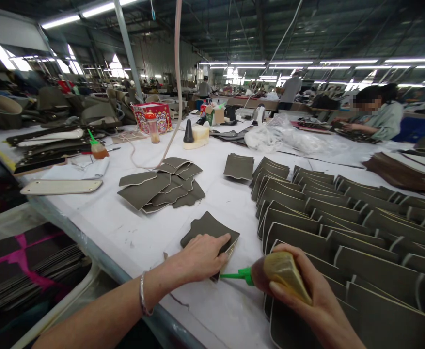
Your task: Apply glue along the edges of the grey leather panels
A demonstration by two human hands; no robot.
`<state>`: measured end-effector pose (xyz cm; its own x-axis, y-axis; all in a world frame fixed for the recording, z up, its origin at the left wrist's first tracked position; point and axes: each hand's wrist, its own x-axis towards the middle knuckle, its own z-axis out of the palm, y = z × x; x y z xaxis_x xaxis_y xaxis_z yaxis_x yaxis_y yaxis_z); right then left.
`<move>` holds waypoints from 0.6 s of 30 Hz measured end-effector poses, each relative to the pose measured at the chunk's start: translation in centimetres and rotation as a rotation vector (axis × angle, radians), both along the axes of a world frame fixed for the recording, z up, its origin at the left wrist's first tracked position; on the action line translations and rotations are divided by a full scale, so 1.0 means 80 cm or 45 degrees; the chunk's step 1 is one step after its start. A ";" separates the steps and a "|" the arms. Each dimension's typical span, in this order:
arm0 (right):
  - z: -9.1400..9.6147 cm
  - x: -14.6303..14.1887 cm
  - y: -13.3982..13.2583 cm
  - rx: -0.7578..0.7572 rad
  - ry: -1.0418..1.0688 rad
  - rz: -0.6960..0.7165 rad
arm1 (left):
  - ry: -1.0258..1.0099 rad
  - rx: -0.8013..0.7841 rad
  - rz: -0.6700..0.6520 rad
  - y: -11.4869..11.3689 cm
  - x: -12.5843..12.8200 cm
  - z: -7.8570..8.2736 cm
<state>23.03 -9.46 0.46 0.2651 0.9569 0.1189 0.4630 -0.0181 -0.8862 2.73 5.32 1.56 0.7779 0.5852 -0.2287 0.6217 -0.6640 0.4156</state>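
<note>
My left hand lies flat on a small stack of dark olive leather pieces near the table's front edge, fingers pressed on its corner. My right hand is closed round a glue bottle of amber glue with a green nozzle, whose tip points left at the stack's near edge. Just right of the hands lie overlapping rows of the same dark pieces, their pale edges showing.
A loose pile of cut pieces and a small stack lie further back on the white table. Another glue bottle, a red box, a plastic bag and a hanging hose are beyond. A seated person works far right.
</note>
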 end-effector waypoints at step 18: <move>0.006 0.021 0.013 0.059 -0.085 0.026 | 0.014 -0.001 -0.004 -0.001 0.003 0.005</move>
